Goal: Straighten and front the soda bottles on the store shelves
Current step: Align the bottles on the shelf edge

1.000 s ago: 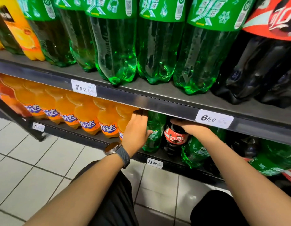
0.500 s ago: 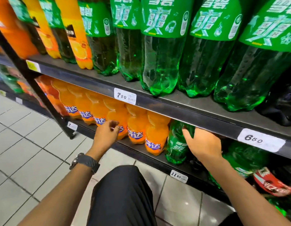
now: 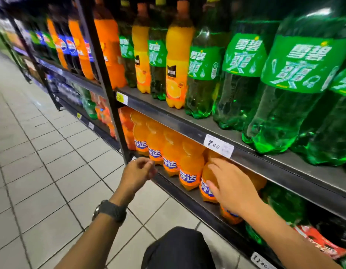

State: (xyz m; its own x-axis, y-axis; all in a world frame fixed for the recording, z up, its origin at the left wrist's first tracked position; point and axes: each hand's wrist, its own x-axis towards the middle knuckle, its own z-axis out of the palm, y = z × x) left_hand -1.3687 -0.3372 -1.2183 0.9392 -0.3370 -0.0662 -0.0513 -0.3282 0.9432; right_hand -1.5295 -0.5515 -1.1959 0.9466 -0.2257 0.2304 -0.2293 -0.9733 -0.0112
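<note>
Right hand (image 3: 231, 189) lies on an orange soda bottle (image 3: 207, 176) at the front of the lower shelf (image 3: 189, 199), fingers spread and fairly straight. Left hand (image 3: 137, 172) hovers near the shelf edge, loosely curled, empty. The orange row (image 3: 172, 160) has labels facing out, so it looks mostly fronted. The red-labelled bottles (image 3: 319, 243) look jumbled, so they are probably still to do.

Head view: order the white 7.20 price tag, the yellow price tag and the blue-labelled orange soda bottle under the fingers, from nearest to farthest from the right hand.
1. Orange soda bottle: lower shelf, touched by the right hand.
2. White 7.20 price tag: on the shelf edge just above the hand.
3. Yellow price tag: far to the left along that same edge.
</note>
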